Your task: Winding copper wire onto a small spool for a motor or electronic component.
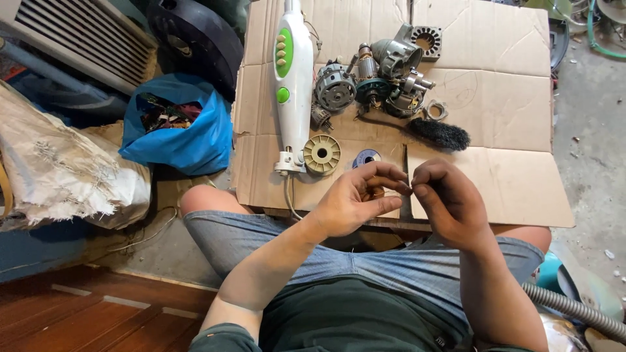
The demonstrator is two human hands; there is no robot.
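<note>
My left hand (357, 202) and my right hand (448, 201) meet over the near edge of a flattened cardboard sheet (495, 117). Their fingertips pinch together around something small; a brownish piece (376, 193) shows inside the left hand's curl, its kind too hidden to tell. Just beyond the hands lie a small blue spool (366, 157) and a cream ribbed disc (322, 154). A white and green appliance handle (291, 78) lies lengthwise to the left.
Several grey motor parts (375, 78) and a black wire brush (440, 133) lie farther back on the cardboard. A blue bag of scraps (179, 127) and a white sack (62, 169) sit at left. A ribbed grey hose (574, 308) is at right.
</note>
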